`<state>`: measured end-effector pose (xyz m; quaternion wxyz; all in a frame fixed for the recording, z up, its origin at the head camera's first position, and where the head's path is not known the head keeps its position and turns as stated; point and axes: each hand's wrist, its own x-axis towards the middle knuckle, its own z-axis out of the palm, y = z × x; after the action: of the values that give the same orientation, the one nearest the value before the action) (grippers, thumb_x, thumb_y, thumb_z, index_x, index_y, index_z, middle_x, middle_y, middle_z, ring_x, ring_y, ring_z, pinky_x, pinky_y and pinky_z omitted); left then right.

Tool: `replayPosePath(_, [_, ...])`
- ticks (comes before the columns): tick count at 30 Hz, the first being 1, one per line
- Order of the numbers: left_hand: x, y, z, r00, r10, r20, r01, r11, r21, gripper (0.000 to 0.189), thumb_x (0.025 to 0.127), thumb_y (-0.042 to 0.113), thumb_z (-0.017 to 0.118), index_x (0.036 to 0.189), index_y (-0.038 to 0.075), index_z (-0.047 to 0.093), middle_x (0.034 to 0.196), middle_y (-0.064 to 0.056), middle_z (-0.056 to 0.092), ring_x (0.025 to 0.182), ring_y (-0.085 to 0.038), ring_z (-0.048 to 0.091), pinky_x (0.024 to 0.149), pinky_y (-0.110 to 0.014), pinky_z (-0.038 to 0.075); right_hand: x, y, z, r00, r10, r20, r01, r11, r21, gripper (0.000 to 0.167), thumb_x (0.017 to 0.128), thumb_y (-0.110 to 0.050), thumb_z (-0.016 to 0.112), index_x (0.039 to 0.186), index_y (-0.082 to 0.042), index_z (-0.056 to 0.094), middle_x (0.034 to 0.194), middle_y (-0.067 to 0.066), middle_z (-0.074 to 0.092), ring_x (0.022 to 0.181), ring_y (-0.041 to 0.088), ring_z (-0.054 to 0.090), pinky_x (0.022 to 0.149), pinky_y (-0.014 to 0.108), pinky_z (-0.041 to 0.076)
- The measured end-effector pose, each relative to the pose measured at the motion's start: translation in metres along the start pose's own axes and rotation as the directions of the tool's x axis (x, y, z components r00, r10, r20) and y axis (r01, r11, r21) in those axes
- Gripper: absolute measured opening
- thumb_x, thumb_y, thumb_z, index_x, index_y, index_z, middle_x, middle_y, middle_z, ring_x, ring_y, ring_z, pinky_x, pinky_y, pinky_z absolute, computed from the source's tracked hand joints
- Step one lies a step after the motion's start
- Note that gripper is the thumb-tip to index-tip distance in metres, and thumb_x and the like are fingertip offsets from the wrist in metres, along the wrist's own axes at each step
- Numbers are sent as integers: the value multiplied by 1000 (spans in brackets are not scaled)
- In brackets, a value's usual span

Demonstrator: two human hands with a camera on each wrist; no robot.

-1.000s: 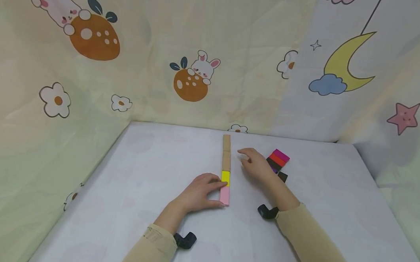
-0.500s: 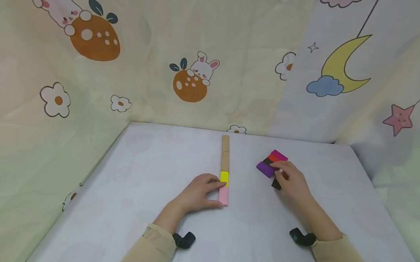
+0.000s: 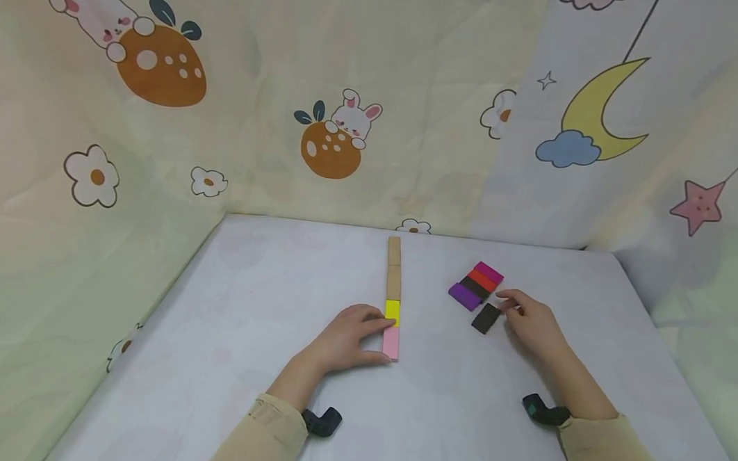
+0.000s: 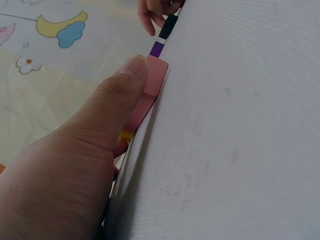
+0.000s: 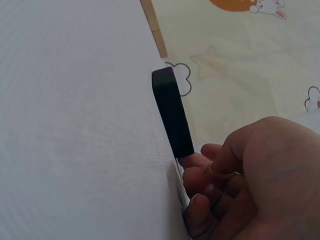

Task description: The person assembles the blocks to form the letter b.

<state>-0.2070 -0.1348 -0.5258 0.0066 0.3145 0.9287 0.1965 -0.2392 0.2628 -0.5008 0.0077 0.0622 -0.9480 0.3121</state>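
A row of blocks runs away from me: a pink block (image 3: 391,343) nearest, a yellow block (image 3: 393,310), then two plain wooden blocks (image 3: 393,282). My left hand (image 3: 352,337) holds the pink block between the thumb at its near end and the index finger at the yellow joint. In the left wrist view the thumb presses on the pink block. My right hand (image 3: 532,325) has loosely bent fingers, with the fingertips at the right end of a loose black block (image 3: 486,319). In the right wrist view that black block (image 5: 172,112) lies just beyond the fingertips.
Behind the loose black block, purple (image 3: 464,297), dark (image 3: 476,287), red (image 3: 482,279) and magenta (image 3: 488,271) blocks lie side by side. A white cloth (image 3: 247,287) covers the table, and printed fabric walls (image 3: 258,78) enclose it.
My right hand first moved from beside the wooden blocks to the coloured group, uncovering the purple block, then drew slightly right, leaving the loose black block in full view. My left hand stays put.
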Motion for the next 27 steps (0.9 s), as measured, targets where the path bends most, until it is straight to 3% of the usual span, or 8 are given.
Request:
replayPosePath(5, [-1, 1, -1, 1000, -22, 20, 22, 1000, -15, 69, 82, 65, 68, 143, 39, 50, 138, 8, 51, 135, -16, 42, 119, -39, 32, -2, -9, -1, 998, 3, 70, -2, 1000, -14, 35, 96, -9, 44, 127, -13, 61, 88, 2, 68, 81, 19, 56, 75, 33, 46])
replayPosePath(9, [0, 3, -2, 999, -26, 24, 26, 1000, -18, 69, 82, 65, 68, 143, 39, 50, 139, 8, 51, 135, -16, 42, 119, -39, 33, -3, -11, -2, 994, -9, 111, 11, 1000, -23, 31, 97, -11, 46, 120, -16, 66, 94, 3, 69, 88, 22, 57, 79, 36, 48])
replayPosePath(14, [-1, 4, -2, 1000, -24, 19, 25, 1000, -8, 69, 82, 65, 68, 143, 38, 50, 139, 8, 51, 135, -15, 42, 119, -38, 33, -4, -4, -4, 980, -143, 139, 143, 990, 12, 23, 96, -18, 60, 118, -17, 67, 114, 4, 64, 90, 19, 55, 75, 30, 49])
replayPosePath(18, [-1, 3, -2, 1000, -18, 13, 18, 1000, -7, 69, 82, 65, 68, 143, 38, 50, 138, 8, 51, 134, -16, 43, 119, -39, 33, -6, 3, -6, 949, -247, 196, 242, 969, 49, 37, 90, -29, 73, 125, -19, 65, 114, 0, 60, 87, 14, 51, 69, 22, 47])
replayPosePath(22, [-1, 2, -2, 1000, -10, 3, 11, 1000, -6, 69, 82, 65, 68, 143, 38, 51, 138, 7, 51, 134, -16, 43, 119, -39, 33, -6, 6, -5, 933, -281, 225, 275, 960, 58, 44, 86, -29, 77, 127, -22, 63, 108, -3, 57, 84, 12, 50, 66, 21, 46])
replayPosePath(27, [0, 2, -1, 1000, -15, 6, 15, 1000, -11, 68, 82, 64, 68, 143, 38, 51, 139, 8, 51, 135, -15, 42, 119, -38, 32, -5, 7, -3, 934, -276, 226, 277, 960, 29, 38, 86, -27, 77, 122, -26, 65, 103, -6, 57, 82, 10, 51, 67, 21, 46])
